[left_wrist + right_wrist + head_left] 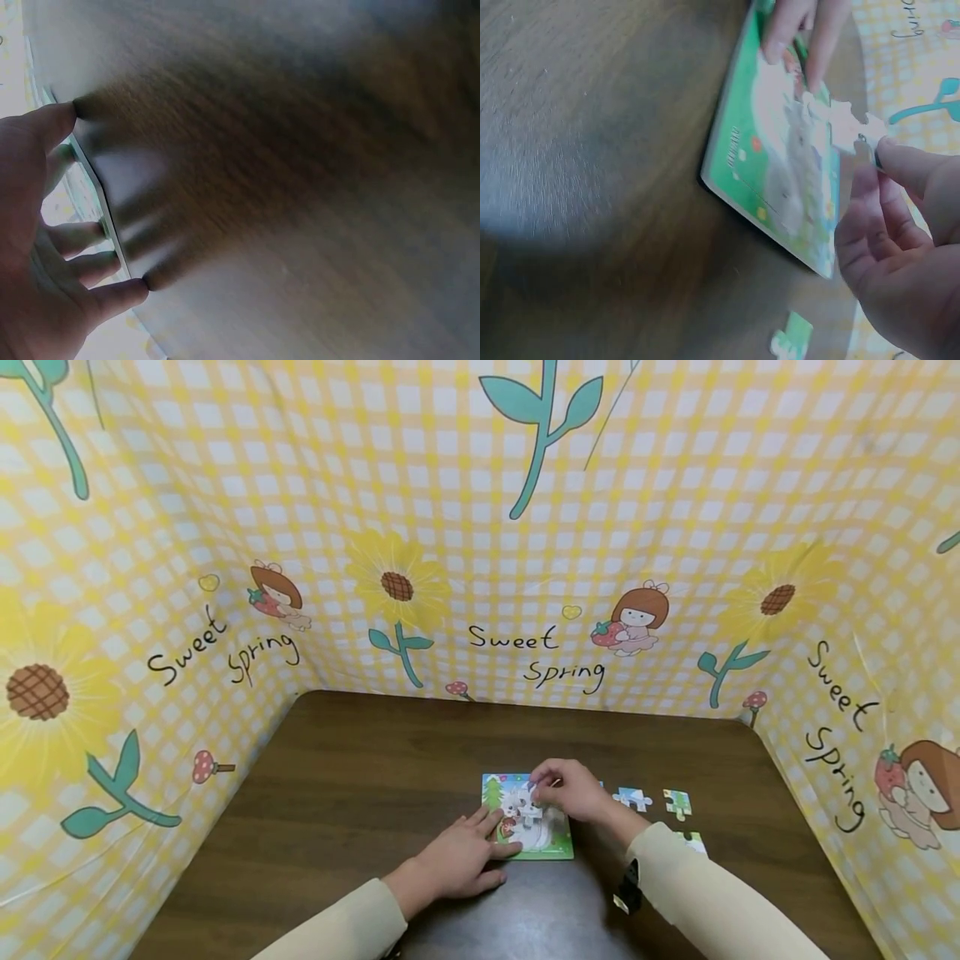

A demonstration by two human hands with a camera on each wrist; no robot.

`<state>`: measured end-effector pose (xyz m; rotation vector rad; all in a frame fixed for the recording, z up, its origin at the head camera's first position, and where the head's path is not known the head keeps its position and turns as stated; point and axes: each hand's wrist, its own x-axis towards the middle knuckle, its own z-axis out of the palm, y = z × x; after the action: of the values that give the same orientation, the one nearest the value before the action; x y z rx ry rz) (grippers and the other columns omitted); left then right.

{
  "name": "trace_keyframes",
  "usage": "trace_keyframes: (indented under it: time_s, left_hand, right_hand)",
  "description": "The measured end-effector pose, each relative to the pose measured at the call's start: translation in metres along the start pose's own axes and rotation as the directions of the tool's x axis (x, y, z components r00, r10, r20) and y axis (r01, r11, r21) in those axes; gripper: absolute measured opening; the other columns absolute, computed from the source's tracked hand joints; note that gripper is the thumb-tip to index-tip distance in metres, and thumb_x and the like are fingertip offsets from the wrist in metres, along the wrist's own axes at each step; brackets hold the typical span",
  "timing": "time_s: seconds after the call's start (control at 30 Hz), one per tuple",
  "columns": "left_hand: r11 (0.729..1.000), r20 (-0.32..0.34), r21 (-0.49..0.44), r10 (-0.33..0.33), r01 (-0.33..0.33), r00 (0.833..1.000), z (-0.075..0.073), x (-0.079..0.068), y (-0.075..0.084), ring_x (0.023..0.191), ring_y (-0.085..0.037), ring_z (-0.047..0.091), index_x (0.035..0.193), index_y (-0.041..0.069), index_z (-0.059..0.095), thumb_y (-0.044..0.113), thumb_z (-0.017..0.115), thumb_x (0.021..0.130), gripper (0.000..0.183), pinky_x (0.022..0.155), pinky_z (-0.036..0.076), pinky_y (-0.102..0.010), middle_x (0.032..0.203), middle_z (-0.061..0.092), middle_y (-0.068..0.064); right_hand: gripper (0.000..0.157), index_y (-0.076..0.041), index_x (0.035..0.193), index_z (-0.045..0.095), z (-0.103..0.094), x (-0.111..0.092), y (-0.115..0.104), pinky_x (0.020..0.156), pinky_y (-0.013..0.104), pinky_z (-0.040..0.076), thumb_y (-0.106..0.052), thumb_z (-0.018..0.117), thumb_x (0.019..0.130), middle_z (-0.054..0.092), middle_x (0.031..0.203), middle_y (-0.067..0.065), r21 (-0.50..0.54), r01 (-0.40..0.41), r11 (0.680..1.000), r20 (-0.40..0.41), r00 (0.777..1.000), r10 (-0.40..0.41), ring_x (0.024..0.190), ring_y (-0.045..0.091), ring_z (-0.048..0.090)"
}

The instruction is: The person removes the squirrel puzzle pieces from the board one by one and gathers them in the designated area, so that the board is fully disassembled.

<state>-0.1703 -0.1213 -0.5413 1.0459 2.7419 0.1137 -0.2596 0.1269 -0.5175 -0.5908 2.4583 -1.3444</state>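
Observation:
A jigsaw puzzle board [557, 850] with a green border and a white animal picture lies on the brown table. My left hand [456, 860] rests at its left side with spread fingers, some over the picture; the left wrist view shows fingertips [124, 294] along the board's edge. Above the board's upper part is my right hand [567, 789]. Between thumb and fingers it pinches a puzzle piece [847, 129], mostly white, held tilted over the picture in the right wrist view. Part of the board is hidden under both hands.
Right of the board lie several loose puzzle pieces: a blue-and-white piece [633, 799], a green piece [678, 804] and another piece [693, 842] partly behind the right sleeve [675, 864]. A yellow checked cloth [525, 568] walls the table's back and sides.

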Motion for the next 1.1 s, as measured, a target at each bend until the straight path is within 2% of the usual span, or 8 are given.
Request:
trace_keyframes:
  time_s: [0.17, 0.27, 0.37, 0.67, 0.9, 1.1]
  left_hand:
    - [1.0, 0.009, 0.002, -0.009, 0.009, 1.0, 0.0, 0.0, 0.001, 0.152, -0.042, 0.031, 0.152, 0.045, 0.046, 0.055, 0.053, 0.103, 0.051, 0.111, 0.043, -0.059, 0.166, 0.032, -0.017]
    - [1.0, 0.008, 0.006, -0.008, 0.008, 1.0, 0.001, 0.0, 0.001, 0.152, -0.042, 0.031, 0.152, 0.045, 0.046, 0.054, 0.053, 0.103, 0.051, 0.111, 0.043, -0.058, 0.166, 0.033, -0.017]
    - [1.0, 0.007, 0.007, -0.005, 0.005, 1.0, 0.001, 0.0, 0.002, 0.152, -0.041, 0.031, 0.153, 0.045, 0.046, 0.054, 0.053, 0.103, 0.051, 0.111, 0.043, -0.058, 0.166, 0.032, -0.017]
    - [1.0, 0.001, 0.008, -0.008, 0.008, 1.0, 0.002, -0.002, 0.003, 0.153, -0.04, 0.03, 0.153, 0.045, 0.046, 0.054, 0.053, 0.103, 0.051, 0.111, 0.043, -0.058, 0.166, 0.032, -0.016]
    - [1.0, -0.014, -0.009, -0.003, 0.003, 1.0, 0.004, -0.004, 0.002, 0.153, -0.041, 0.03, 0.153, 0.044, 0.046, 0.054, 0.053, 0.103, 0.051, 0.111, 0.042, -0.06, 0.165, 0.033, -0.017]
    - [1.0, -0.012, -0.015, -0.004, 0.004, 1.0, 0.005, -0.003, 0.001, 0.153, -0.04, 0.03, 0.153, 0.045, 0.045, 0.054, 0.053, 0.103, 0.051, 0.111, 0.042, -0.06, 0.166, 0.031, -0.016]
  right_hand:
    - [0.015, -0.007, 0.108, 0.072, -0.019, -0.011, -0.001, 0.065, 0.044, 0.056, -0.013, 0.075, 0.095, 0.069, 0.094, 0.008, 0.054, -0.02, 0.998, -0.004, 1.0, 0.02, 0.081, 0.028, 0.066]
    - [0.017, -0.007, 0.108, 0.072, -0.033, -0.02, 0.002, 0.064, 0.047, 0.057, -0.015, 0.076, 0.094, 0.069, 0.094, 0.008, 0.058, -0.04, 0.997, -0.011, 0.999, 0.041, 0.081, 0.034, 0.066]
    - [0.017, -0.007, 0.107, 0.072, -0.05, -0.033, 0.005, 0.06, 0.045, 0.055, -0.015, 0.077, 0.094, 0.07, 0.092, 0.009, 0.045, -0.05, 0.998, -0.024, 0.998, 0.051, 0.078, 0.038, 0.065]
    - [0.015, -0.002, 0.106, 0.071, -0.094, -0.074, 0.027, 0.056, 0.034, 0.051, -0.014, 0.073, 0.096, 0.071, 0.09, 0.016, 0.016, -0.078, 0.997, -0.042, 0.996, 0.079, 0.07, 0.025, 0.063]
    - [0.014, -0.002, 0.102, 0.072, -0.106, -0.094, 0.052, 0.061, 0.03, 0.055, -0.014, 0.073, 0.095, 0.07, 0.086, 0.007, -0.062, -0.09, 0.994, -0.026, 0.996, 0.088, 0.073, 0.016, 0.065]
    - [0.011, 0.0, 0.101, 0.072, -0.11, -0.102, 0.066, 0.064, 0.029, 0.055, -0.008, 0.072, 0.094, 0.072, 0.085, 0.005, -0.119, -0.056, 0.991, 0.003, 0.998, 0.057, 0.073, 0.011, 0.066]
